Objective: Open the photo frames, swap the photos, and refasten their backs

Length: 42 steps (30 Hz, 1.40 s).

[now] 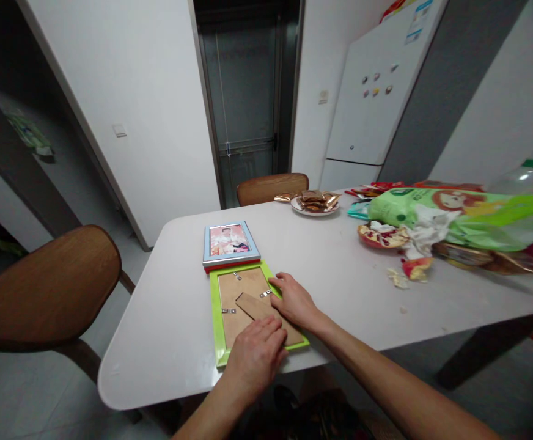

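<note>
A lime-green picture frame (219, 333) lies face down near the table's front edge, its brown backing board (232, 287) showing. Metal clips sit along the backing, and a brown easel stand (249, 304) lies slantwise across it. My left hand (258, 351) is curled over the lower part of the frame, fingers together on the stand and backing; its fingertips are partly hidden. At the frame's right edge, my right hand (296, 300) grips the side, thumb and fingers bent. Just beyond, a light-blue picture frame (254, 243) lies face up on something red (214, 266).
To the right are a green plastic bag (395, 208), crumpled tissue (425, 229), opened pomegranate (381, 237) and a peel piece (417, 269). A plate (315, 212) of gold-wrapped packets stands at the far edge. Wooden chairs (51, 287) stand left and behind.
</note>
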Motion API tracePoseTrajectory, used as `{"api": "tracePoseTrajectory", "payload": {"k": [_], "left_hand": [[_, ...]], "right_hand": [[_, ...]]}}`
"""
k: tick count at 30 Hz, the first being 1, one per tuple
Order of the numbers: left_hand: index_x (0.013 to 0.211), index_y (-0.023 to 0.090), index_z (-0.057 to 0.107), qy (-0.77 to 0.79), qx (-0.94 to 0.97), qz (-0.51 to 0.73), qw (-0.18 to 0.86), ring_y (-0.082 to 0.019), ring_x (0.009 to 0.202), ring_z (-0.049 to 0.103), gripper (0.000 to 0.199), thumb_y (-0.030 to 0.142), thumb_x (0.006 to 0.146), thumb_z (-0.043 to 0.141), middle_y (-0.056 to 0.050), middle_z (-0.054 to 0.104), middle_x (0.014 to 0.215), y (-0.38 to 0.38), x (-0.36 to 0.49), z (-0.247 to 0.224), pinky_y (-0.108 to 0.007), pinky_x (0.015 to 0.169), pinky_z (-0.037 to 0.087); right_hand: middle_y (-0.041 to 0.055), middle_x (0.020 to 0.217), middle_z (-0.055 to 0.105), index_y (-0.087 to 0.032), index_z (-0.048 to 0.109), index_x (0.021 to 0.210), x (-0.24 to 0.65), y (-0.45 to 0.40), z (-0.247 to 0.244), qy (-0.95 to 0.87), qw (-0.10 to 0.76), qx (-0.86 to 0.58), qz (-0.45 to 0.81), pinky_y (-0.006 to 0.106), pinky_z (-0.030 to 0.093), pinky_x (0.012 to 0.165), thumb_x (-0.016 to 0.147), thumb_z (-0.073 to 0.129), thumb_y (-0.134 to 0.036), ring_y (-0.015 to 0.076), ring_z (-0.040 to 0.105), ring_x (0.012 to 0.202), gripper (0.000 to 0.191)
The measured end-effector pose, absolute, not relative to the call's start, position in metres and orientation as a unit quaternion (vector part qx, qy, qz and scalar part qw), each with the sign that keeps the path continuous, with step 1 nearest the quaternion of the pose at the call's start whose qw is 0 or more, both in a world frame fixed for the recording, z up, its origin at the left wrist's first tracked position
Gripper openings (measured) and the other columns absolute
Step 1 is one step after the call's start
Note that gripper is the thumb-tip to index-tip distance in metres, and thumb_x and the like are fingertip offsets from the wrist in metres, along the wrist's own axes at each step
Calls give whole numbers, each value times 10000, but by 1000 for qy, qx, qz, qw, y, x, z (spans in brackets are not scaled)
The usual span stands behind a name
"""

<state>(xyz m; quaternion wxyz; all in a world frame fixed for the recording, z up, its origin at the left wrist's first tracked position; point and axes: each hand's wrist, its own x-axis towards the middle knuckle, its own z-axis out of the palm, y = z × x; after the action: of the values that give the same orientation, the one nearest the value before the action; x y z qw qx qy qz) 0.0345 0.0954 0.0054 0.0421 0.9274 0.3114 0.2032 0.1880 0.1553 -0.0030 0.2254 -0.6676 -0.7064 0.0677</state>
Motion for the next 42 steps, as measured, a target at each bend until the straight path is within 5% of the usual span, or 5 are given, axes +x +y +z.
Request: {"api": "tracePoseTrajectory", "payload": {"k": [11, 19, 29, 35, 42], "left_hand": [[1081, 157, 483, 461, 849, 249, 63, -263, 1154, 407, 401, 274, 708, 569, -147, 466, 1230, 104, -18, 2, -484, 944, 344], [742, 174, 502, 455, 843, 245, 147, -277, 1217, 307, 283, 326, 587, 683, -156, 444, 1248, 106, -39, 0, -450, 942, 356], [685, 181, 480, 462, 834, 263, 151, -250, 1177, 379, 276, 199, 530, 708, -112, 525, 1170, 100, -39, -2, -418, 935, 377], [662, 181, 466, 455, 835, 271, 147, -250, 1165, 395, 287, 183, 519, 716, -121, 523, 1172, 99, -38, -1, -410, 941, 376], [673, 179, 463, 452, 839, 267, 144, -249, 1168, 391, 292, 193, 528, 716, -137, 514, 1179, 100, -38, 0, -403, 941, 379]], "right_hand": [[77, 959, 543, -187, 609, 953, 182, 159, 5, -734, 168, -657, 29, 218, 353, 730, 753, 423, -219, 158, 507, 888, 275], [62, 861, 513, -198, 614, 863, 174, 161, 11, -715, 128, -687, 9, 234, 330, 579, 796, 393, -255, 143, 522, 705, 238], [94, 1051, 506, -194, 601, 968, 152, 154, 16, -745, 207, -634, -12, 294, 326, 779, 796, 432, -280, 197, 443, 942, 255], [61, 812, 577, -182, 651, 772, 105, 153, 19, -835, 186, -514, 57, 266, 330, 743, 778, 469, -261, 165, 466, 829, 198], [81, 805, 562, -160, 638, 740, 94, 157, 21, -812, 179, -554, 46, 262, 349, 699, 786, 447, -266, 176, 467, 820, 223]]}}
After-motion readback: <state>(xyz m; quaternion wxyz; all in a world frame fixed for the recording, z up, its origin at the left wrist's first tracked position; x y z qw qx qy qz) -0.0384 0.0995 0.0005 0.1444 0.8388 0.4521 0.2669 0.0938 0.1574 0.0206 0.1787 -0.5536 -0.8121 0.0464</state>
